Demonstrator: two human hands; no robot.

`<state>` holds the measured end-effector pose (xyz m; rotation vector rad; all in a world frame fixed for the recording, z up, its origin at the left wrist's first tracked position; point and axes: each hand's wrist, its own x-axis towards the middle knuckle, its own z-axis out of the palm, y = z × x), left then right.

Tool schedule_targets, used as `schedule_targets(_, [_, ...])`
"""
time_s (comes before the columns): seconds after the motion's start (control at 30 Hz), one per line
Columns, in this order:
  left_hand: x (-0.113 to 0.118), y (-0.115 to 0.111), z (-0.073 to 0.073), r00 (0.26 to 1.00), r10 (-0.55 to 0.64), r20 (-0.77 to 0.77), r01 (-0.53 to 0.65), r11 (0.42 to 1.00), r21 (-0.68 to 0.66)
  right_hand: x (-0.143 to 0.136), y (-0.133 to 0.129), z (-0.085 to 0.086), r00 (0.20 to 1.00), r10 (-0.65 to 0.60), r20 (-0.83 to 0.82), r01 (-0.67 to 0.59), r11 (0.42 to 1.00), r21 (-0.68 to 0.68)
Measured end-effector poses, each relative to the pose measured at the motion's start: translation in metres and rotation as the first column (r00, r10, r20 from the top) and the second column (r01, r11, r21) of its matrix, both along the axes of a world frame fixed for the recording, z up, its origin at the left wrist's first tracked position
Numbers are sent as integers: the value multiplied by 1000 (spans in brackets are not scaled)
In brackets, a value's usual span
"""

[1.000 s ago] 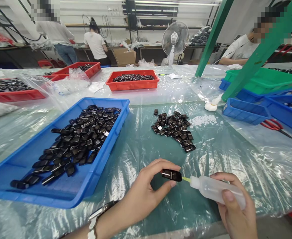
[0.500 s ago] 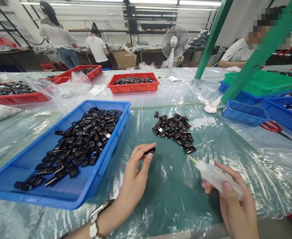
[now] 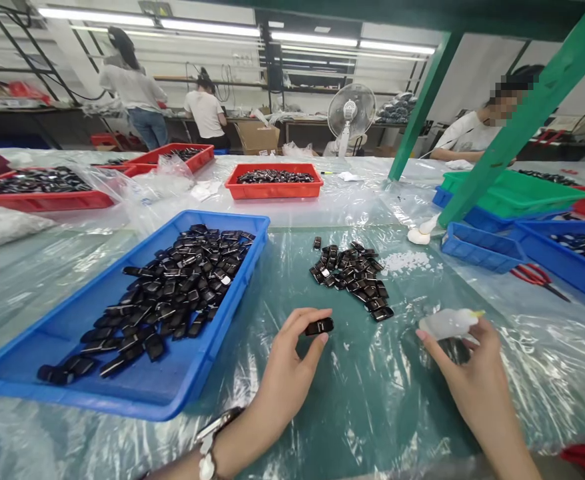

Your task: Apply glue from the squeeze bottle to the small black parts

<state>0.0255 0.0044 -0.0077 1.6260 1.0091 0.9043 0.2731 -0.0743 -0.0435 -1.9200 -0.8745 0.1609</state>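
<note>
My left hand [image 3: 297,350] pinches a small glossy black plastic part [image 3: 319,326] between thumb and fingers, just above the table covering. My right hand [image 3: 465,360] has its thumb and fingers at the two ends of a translucent squeeze bottle [image 3: 447,323], whose yellow tip points right. Beyond both hands lies a pile of similar black parts [image 3: 355,273], and one part [image 3: 317,243] sits apart from it. To the right of the pile, small white bits [image 3: 407,261] are scattered. A large blue tray [image 3: 122,393] with many more black parts stands left of my left hand.
A red tray [image 3: 272,191] of parts stands farther back. On the right are a green post [image 3: 517,113], a small blue bin [image 3: 482,250], red-handled pliers [image 3: 535,275] and a green tray [image 3: 532,195]. Several people and a fan [image 3: 351,110] are in the background.
The squeeze bottle has turned in my right hand: its yellow tip pointed left before and points right now. The black part in my left hand shows more fully. The camera view has tilted up.
</note>
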Motion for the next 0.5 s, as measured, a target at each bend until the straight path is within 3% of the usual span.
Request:
schedule_targets(0.1, [0, -1, -1, 1000, -12, 15, 13, 1000, -17, -31, -16, -4, 996, -66, 57, 63, 996, 58])
schedule_targets(0.17, [0, -2, -2, 1000, -16, 19, 16, 1000, -18, -53, -19, -5, 991, 108, 79, -109, 994, -2])
schedule_targets(0.27, [0, -1, -3, 999, -18, 28, 18, 1000, 4, -80, -8, -5, 891, 423, 167, -417, 906, -74])
schedule_targets(0.4, [2, 1, -2, 999, -24, 40, 23, 999, 32, -94, 17, -1, 795, 562, 230, -550, 827, -121])
schedule_targets(0.5, [2, 0, -1, 998, -38, 51, 36, 999, 38, -93, 25, 0, 778, 591, 215, -581, 806, -116])
